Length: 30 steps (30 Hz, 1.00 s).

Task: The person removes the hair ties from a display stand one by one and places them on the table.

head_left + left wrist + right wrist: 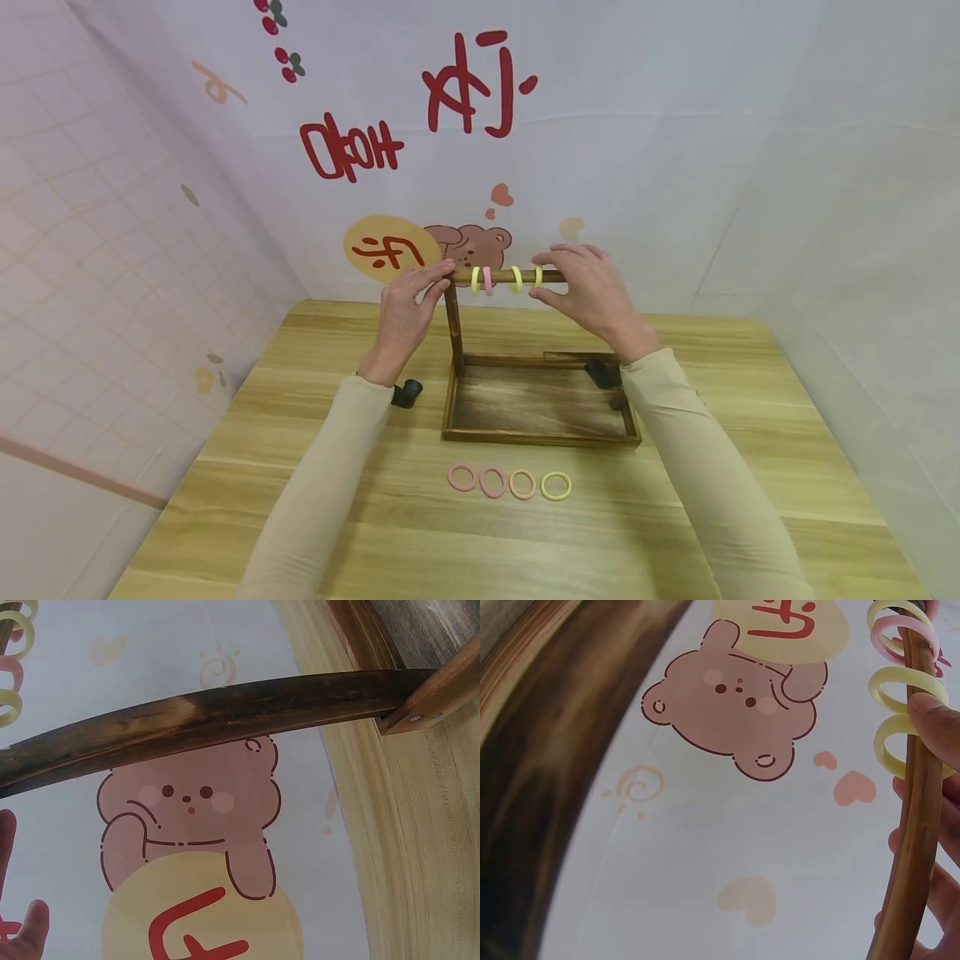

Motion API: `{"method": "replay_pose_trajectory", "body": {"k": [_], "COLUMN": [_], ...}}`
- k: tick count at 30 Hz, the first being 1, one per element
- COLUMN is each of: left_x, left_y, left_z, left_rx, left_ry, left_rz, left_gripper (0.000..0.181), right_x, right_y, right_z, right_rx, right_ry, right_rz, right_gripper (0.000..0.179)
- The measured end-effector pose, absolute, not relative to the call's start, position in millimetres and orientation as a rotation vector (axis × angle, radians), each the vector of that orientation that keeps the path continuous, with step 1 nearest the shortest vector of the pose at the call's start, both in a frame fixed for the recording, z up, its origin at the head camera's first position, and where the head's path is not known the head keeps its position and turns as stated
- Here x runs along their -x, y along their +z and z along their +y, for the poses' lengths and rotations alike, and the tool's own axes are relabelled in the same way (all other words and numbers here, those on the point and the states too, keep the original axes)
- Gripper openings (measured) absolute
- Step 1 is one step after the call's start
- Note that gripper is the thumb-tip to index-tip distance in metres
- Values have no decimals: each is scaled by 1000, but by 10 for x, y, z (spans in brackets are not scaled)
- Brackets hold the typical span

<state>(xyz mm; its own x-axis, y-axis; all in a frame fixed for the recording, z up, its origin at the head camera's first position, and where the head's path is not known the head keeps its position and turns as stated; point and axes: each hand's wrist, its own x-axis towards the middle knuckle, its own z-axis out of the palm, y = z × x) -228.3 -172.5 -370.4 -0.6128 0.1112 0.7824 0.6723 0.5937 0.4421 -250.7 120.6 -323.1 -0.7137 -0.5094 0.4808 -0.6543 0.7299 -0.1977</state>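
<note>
A wooden bar [504,276] is held up by a post [453,321] at the left of a wooden stand. Several rings hang around the bar: a yellow ring [475,281] and a pink ring [487,282] at the left, then a second yellow ring [517,281] apart from them. My right hand [592,292] pinches the rightmost yellow ring [889,746] between thumb and fingers. At the bar's left end is my left hand [408,308], its index finger extended to the post top, its thumb [34,926] apart from the wood.
The stand's base is a shallow wooden tray [540,439] on the wood-grain table [375,517]. In front of it lie a row of loose rings: pink [452,481], another pink [483,487], peach [512,489] and yellow [544,492]. A printed white cloth [637,167] hangs behind.
</note>
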Motion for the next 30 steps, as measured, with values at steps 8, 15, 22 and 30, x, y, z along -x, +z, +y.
{"method": "replay_pose_trajectory", "body": {"k": [8, 15, 22, 30], "left_x": [2274, 2274, 2264, 2266], "left_y": [-3698, -3699, -3686, -3689], "left_z": [-1720, -1723, -1718, -1717], "left_rx": [604, 606, 599, 602], "left_ry": [-975, -973, -956, -964], "left_rz": [-2089, -2096, -2106, -2102], "left_gripper": [28, 28, 28, 27], "right_x": [2489, 2473, 2457, 2469], "right_y": [-3222, -3216, -3202, -3222], "right_z": [1240, 1262, 1291, 1319], "right_rx": [-882, -862, -858, -850], "right_ry": [520, 517, 522, 526], "right_rz": [-2548, -2568, -2555, -2548], "right_gripper": [49, 50, 50, 50]}}
